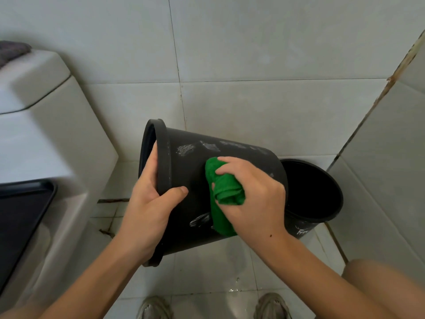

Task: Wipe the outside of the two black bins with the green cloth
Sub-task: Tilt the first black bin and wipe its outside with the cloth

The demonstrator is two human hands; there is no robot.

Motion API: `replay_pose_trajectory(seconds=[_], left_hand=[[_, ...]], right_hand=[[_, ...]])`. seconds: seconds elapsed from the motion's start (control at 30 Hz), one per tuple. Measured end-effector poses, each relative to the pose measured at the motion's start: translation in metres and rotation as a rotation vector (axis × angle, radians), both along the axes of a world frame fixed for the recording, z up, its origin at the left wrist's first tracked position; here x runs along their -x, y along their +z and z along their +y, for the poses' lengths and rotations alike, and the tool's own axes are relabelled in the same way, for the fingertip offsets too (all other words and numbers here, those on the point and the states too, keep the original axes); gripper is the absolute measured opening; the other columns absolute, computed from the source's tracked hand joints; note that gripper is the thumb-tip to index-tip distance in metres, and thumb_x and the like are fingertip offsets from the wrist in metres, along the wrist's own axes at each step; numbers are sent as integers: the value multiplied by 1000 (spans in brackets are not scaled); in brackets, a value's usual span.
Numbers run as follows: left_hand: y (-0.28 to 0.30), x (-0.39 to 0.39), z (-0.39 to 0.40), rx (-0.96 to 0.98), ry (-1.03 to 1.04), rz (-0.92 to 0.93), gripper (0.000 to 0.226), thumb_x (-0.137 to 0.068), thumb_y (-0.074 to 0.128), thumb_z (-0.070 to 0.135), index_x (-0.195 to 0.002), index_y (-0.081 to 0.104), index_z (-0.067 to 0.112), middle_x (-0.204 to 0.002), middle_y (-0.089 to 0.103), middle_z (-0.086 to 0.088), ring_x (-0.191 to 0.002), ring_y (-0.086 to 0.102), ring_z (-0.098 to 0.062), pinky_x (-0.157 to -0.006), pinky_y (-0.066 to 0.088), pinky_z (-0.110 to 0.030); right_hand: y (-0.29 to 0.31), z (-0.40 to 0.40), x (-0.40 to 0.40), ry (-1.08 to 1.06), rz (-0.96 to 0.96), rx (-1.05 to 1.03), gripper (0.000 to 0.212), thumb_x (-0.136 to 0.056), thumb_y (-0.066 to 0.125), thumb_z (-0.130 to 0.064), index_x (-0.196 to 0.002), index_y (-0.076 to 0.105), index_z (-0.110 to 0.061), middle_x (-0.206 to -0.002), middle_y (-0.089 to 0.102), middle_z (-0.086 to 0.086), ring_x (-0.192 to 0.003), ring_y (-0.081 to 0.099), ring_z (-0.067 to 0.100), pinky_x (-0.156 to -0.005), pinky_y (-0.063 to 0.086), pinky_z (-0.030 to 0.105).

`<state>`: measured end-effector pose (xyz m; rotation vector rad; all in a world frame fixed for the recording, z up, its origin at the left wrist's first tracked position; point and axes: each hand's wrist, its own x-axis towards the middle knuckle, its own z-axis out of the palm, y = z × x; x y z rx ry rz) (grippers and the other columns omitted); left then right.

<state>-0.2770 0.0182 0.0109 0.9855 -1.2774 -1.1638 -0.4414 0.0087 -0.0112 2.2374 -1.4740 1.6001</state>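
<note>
A black bin [241,157] with worn white marks is held tipped on its side in the air, its mouth facing left. My left hand [149,203] grips its rim, fingers inside and thumb on the outer wall. My right hand [255,196] holds a bunched green cloth [224,194] and presses it against the bin's side. A second black bin [322,217] stands upright on the floor behind and to the right, partly hidden by the first.
A white toilet tank [53,125] with a dark seat lid [20,222] fills the left side. White tiled walls rise behind and on the right [386,162]. My shoes [156,307] stand on the wet tiled floor below.
</note>
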Motion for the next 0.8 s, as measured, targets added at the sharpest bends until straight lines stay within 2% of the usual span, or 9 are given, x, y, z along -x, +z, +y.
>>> replay_pose_trajectory(seconds=[0.1, 0.17, 0.27, 0.33, 0.43, 0.53, 0.6, 0.7, 0.8], left_hand=[[3, -3, 0, -38, 10, 4, 80, -85, 43, -23, -147, 38, 29, -114, 73, 4, -102, 70, -14, -76, 57, -23], [4, -6, -2, -58, 31, -3, 80, -86, 43, -21, -147, 39, 31, -115, 72, 4, -103, 70, -15, -78, 58, -25], [9, -13, -4, -76, 46, 5, 73, -87, 44, -17, -138, 49, 36, -110, 73, 3, -98, 71, -16, -72, 58, -25], [12, -15, -4, -73, 52, 7, 72, -87, 43, -18, -128, 55, 40, -105, 74, 5, -95, 71, -15, -69, 58, -24], [15, -12, 0, -47, 39, -30, 74, -87, 42, -20, -129, 53, 41, -107, 74, 6, -97, 71, -14, -73, 58, -24], [16, -10, 2, -35, 34, -28, 76, -87, 43, -19, -137, 48, 37, -109, 73, 6, -99, 71, -14, -74, 59, -25], [17, -9, 2, -31, 37, -22, 77, -87, 43, -19, -140, 46, 37, -109, 73, 6, -99, 70, -15, -76, 60, -28], [19, -6, 4, -14, 22, -35, 79, -87, 43, -19, -143, 43, 37, -113, 72, 5, -104, 69, -17, -84, 58, -34], [18, -4, 4, -5, 37, -34, 80, -86, 43, -20, -144, 42, 36, -114, 72, 5, -106, 68, -17, -86, 57, -34]], right_hand=[[2, -3, 6, 27, 45, -2, 21, -75, 74, -17, -96, 71, -15, -107, 71, -3, -97, 67, 13, -82, 53, 26], [9, -6, 15, -14, -110, -68, 28, -72, 79, -15, -98, 70, -18, -102, 70, -9, -94, 66, 6, -82, 53, 27], [23, -4, 33, -103, -366, -127, 29, -76, 80, -26, -102, 66, -25, -91, 63, -23, -86, 61, -10, -77, 48, 10], [30, -5, 48, -195, -414, -112, 34, -79, 78, -26, -110, 65, -22, -94, 58, -27, -87, 56, -18, -77, 41, 2], [35, -11, 66, -326, -341, -85, 43, -81, 77, -28, -120, 64, -15, -102, 62, -19, -90, 56, -15, -83, 41, 3], [33, -16, 72, -422, -147, -15, 47, -81, 77, -28, -122, 63, -11, -110, 69, 0, -96, 65, 13, -85, 51, 26], [28, -17, 71, -458, 62, 32, 50, -76, 81, -22, -121, 64, -8, -108, 71, 7, -92, 68, 25, -76, 55, 35], [21, -18, 63, -459, 245, 81, 48, -75, 83, -21, -118, 65, -8, -100, 72, 7, -84, 69, 26, -63, 52, 30], [12, -13, 43, -357, 250, 85, 48, -77, 81, -29, -118, 66, -9, -105, 72, 4, -92, 69, 21, -72, 49, 27]])
